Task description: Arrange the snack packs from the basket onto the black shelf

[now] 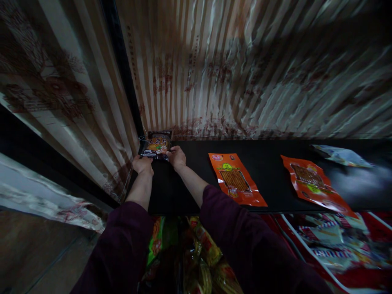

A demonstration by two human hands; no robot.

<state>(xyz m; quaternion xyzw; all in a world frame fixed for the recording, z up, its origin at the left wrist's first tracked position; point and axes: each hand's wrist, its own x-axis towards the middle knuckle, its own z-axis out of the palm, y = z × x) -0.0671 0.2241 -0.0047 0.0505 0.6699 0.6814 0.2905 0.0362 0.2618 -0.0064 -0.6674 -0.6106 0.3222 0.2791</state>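
A dark snack packet (pixel 157 143) with potato slices pictured on its front lies at the far left corner of the black shelf (pixel 190 179). Its lower left corner is gripped by my left hand (pixel 143 164), fingers closed. My right hand (pixel 177 157) pinches the packet's lower right edge between thumb and fingers. To the right of my hands, an orange snack packet (pixel 235 177) lies flat on the shelf. Another orange packet (pixel 315 183) lies farther right, overhanging the front edge.
Striped printed sheeting (pixel 196 81) hangs behind the shelf and along its left side, by a dark post (pixel 122 61). A white packet (pixel 339 155) lies at the back right. Below are a green packet (pixel 155 241), yellow packets (pixel 208 245) and a red box (pixel 376 228) of blue-white packs.
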